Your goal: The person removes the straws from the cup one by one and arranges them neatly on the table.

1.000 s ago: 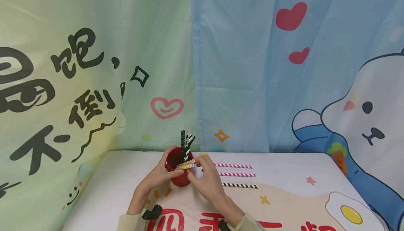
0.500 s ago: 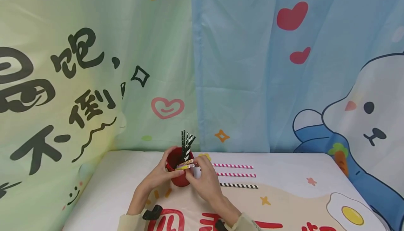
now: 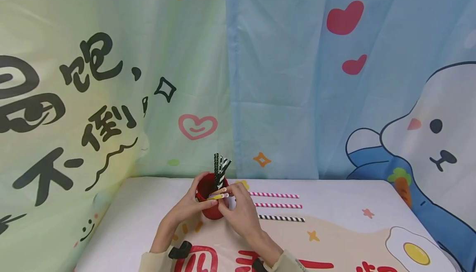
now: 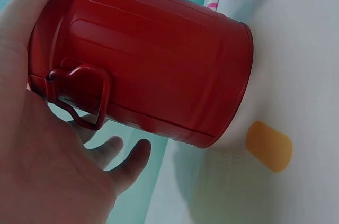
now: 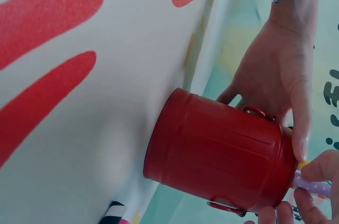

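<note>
A small red metal bucket (image 3: 213, 213) with side handles stands on the table. My left hand (image 3: 184, 207) holds it at the rim, thumb along the near edge; in the left wrist view other fingers spread below a handle. Several black-and-white paper straws (image 3: 220, 172) rise from the bucket. Yellow (image 3: 216, 197) and orange-striped (image 3: 219, 191) straws lean over its right rim, beside my right hand (image 3: 243, 216). In the right wrist view, my right thumb and a finger pinch a purple dotted straw (image 5: 316, 186) at the bucket's mouth. The straws' lower ends are hidden inside.
Two pink-striped straws (image 3: 279, 206) and one black-striped straw (image 3: 284, 218) lie on the table right of the bucket, their left ends hidden by my right hand. The table (image 3: 334, 206) has a printed cover. A printed curtain (image 3: 275, 77) hangs behind it.
My right hand has shifted slightly left at the bucket's rim, and the leaning straws have moved a little with it. My left hand and the bucket look almost the same.
</note>
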`<state>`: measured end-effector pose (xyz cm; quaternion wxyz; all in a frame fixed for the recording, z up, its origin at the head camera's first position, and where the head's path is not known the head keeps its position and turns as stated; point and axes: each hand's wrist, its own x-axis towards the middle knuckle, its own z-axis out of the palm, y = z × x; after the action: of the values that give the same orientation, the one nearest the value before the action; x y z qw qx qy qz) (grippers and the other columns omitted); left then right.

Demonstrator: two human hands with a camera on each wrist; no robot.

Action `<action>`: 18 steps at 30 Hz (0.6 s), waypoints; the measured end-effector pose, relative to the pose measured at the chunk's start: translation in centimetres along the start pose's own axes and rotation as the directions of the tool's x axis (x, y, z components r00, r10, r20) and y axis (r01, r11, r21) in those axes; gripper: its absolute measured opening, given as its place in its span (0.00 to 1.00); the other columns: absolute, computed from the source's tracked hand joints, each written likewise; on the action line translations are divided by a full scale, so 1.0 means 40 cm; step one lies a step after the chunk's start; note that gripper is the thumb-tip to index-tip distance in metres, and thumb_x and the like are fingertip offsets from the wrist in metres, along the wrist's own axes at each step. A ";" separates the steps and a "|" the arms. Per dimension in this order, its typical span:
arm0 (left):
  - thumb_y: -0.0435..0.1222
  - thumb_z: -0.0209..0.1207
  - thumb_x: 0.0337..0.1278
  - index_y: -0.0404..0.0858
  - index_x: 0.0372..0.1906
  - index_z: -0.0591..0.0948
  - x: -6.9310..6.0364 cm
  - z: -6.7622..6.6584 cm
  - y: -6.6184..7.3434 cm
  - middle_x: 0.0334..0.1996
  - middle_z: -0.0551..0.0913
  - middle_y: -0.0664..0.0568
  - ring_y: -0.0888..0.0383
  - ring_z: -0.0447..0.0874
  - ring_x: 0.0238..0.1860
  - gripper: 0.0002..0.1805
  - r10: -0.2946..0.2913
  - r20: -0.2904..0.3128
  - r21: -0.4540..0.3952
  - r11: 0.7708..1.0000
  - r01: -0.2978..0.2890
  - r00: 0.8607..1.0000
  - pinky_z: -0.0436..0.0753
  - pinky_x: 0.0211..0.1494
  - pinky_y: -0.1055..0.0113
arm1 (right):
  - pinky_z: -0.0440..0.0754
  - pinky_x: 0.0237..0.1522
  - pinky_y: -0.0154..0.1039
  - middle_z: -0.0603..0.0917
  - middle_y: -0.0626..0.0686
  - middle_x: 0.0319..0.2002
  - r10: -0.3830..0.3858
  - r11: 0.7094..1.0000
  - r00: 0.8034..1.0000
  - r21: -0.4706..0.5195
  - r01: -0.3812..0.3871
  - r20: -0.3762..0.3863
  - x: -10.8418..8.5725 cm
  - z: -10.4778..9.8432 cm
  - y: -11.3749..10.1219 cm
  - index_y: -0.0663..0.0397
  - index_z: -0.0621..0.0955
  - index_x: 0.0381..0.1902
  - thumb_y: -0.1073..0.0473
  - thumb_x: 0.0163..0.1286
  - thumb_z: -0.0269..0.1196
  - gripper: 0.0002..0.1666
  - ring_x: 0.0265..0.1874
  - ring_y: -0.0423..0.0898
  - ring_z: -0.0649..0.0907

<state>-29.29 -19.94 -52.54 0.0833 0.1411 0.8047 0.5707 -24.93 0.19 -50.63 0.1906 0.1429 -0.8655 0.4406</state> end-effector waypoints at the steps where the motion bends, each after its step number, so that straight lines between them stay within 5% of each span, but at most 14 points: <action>1: 0.45 0.71 0.54 0.58 0.77 0.52 0.000 0.001 0.000 0.73 0.63 0.50 0.48 0.62 0.74 0.51 -0.003 0.000 0.004 1.000 0.003 1.000 0.69 0.73 0.41 | 0.79 0.43 0.34 0.77 0.39 0.42 0.000 1.000 1.000 0.000 0.000 0.001 0.000 0.000 0.000 0.40 0.81 0.41 0.55 0.62 0.70 0.11 0.42 0.35 0.76; 18: 0.44 0.70 0.56 0.57 0.78 0.52 0.002 -0.002 -0.006 0.74 0.62 0.47 0.44 0.61 0.74 0.50 0.006 0.015 -0.004 1.000 -0.006 1.000 0.70 0.71 0.40 | 0.81 0.42 0.38 0.79 0.41 0.43 0.018 0.992 1.000 0.121 -0.016 -0.012 0.007 -0.023 -0.002 0.42 0.80 0.40 0.60 0.60 0.71 0.12 0.43 0.41 0.80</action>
<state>-29.43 -20.05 -52.74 0.0879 0.1476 0.8026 0.5713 -24.96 0.89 -49.96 0.1835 0.1439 -0.8371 0.4949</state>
